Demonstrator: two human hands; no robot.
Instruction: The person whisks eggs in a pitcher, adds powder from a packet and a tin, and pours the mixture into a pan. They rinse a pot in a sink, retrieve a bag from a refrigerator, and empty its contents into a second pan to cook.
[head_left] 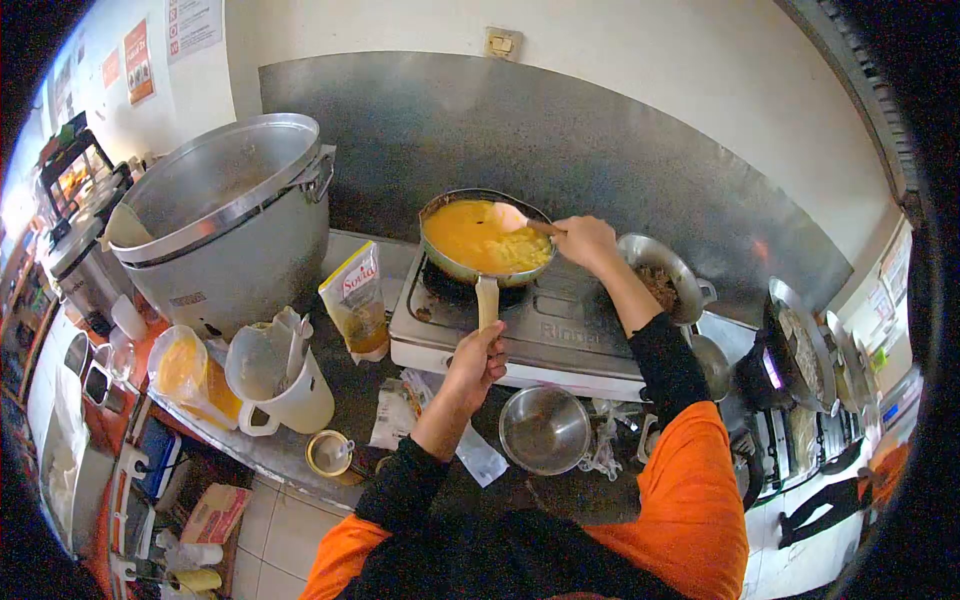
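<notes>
A frying pan point(436, 216) full of yellow beaten egg point(470, 232) is tilted over the burner of a white gas stove point(560, 335). My left hand point(478, 355) grips the pan's pale handle point(487, 298) from below. My right hand point(585, 240) holds a spatula point(520, 222) whose blade rests in the egg near the pan's right side, where the egg looks partly set.
A large lidded rice cooker point(225, 215) stands left. Near it are an oil pouch point(355, 300), a white jug of utensils point(285, 385), a small cup point(330, 452) and a bag of yellow liquid point(185, 370). An empty steel bowl point(545, 430) sits below the stove; a bowl of dark food point(665, 280) right.
</notes>
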